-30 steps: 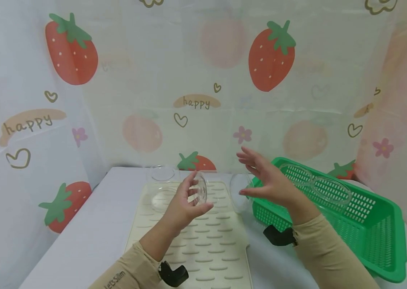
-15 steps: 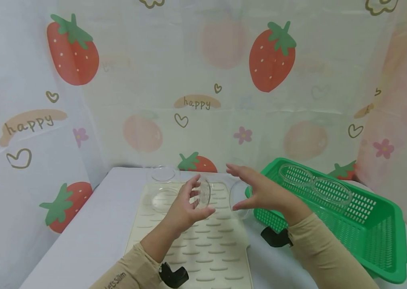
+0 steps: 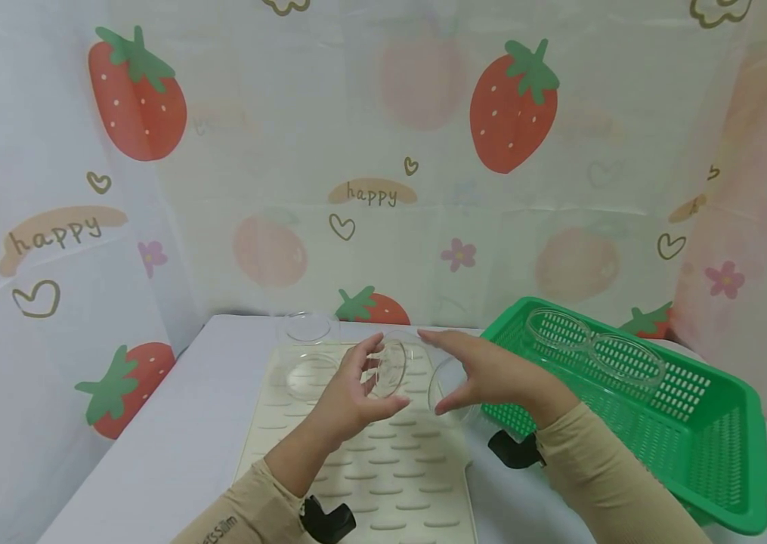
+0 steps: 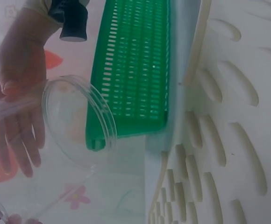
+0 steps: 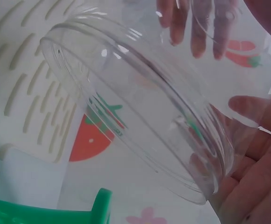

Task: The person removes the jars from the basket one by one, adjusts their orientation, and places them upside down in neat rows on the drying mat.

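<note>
A clear, see-through round container [image 3: 394,369] lies on its side in the air over the ribbed cream mat [image 3: 383,483]. My left hand [image 3: 344,389] holds its left end, fingers on the far side and thumb in front. The wide double rim [image 4: 113,133] faces right in the left wrist view. My right hand [image 3: 502,380] is spread in a C shape around that wide end, its thumb in front of the rim in the head view. In the left wrist view the right fingers [image 4: 21,140] look straight. Close in the right wrist view, the clear rim [image 5: 126,105] overlaps the right palm.
A green perforated basket [image 3: 689,446] stands at the right, with clear round pieces [image 3: 626,358] at its back side. On the mat's far left stands another clear container [image 3: 310,374]. A strawberry-print curtain [image 3: 383,136] closes off the back of the white table.
My right hand has come left and down, from apart to around the container's wide end. The container has shifted slightly right and down and turned somewhat in my left hand.
</note>
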`<state>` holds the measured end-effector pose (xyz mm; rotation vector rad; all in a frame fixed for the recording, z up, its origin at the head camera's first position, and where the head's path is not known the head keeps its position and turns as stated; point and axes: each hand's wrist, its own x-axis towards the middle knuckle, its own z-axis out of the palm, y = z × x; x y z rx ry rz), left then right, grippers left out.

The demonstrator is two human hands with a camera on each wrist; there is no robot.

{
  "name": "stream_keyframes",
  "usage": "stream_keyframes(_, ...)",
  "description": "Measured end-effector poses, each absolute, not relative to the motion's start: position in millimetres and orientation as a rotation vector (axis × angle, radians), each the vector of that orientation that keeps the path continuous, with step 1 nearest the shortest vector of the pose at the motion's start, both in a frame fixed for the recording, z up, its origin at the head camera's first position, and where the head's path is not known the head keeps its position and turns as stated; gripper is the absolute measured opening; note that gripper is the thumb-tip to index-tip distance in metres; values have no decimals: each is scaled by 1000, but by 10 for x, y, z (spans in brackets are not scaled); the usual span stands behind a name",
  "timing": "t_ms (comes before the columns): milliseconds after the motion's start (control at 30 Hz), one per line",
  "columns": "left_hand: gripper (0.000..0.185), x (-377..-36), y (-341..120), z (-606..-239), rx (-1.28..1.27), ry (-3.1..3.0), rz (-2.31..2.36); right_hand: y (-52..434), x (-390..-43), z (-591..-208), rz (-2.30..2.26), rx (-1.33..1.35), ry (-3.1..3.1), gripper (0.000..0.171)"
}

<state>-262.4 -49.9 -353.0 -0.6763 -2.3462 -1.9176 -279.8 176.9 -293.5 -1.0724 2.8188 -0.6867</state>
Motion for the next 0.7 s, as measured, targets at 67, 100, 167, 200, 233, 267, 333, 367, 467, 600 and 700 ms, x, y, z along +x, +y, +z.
stream_keyframes(67, 87, -2624, -501, -3530, -687, -2351, -1916, 1770, -2802, -2940, -680, -1069, 2817, 98)
stream_keyframes(100, 87, -2622, -502, -3529, -693, -2353, -1915, 1771, -2804, -2944, -679, -1067, 2818, 98)
stream_keyframes(167, 87, -2617, -507, -3521, -700, -2364, -1908, 1773, -2805, -2952, -676, -1069, 2822, 99)
stream_keyframes(200, 88, -2615, -511, -3516, -704, -2370, -1905, 1773, -2805, -2955, -679, -1073, 2824, 99)
stream_keyframes(233, 89, -2613, -516, -3510, -711, -2373, -1901, 1775, -2803, -2958, -684, -1075, 2826, 99)
stream_keyframes(267, 89, -2607, -523, -3499, -717, -2377, -1895, 1775, -2803, -2962, -691, -1079, 2831, 99)
stream_keyframes(333, 90, -2602, -538, -3476, -734, -2380, -1871, 1775, -2800, -2968, -708, -1093, 2842, 99)
stream_keyframes(367, 90, -2600, -547, -3465, -746, -2377, -1861, 1773, -2799, -2970, -716, -1101, 2849, 99)
stream_keyframes(467, 89, -2608, -576, -3446, -777, -2363, -1833, 1761, -2792, -2974, -742, -1113, 2871, 100)
stream_keyframes(600, 89, -2617, -609, -3430, -807, -2336, -1830, 1740, -2778, -2986, -784, -1117, 2888, 102)
stream_keyframes(700, 89, -2611, -629, -3408, -832, -2319, -1828, 1730, -2776, -3014, -839, -1135, 2885, 100)
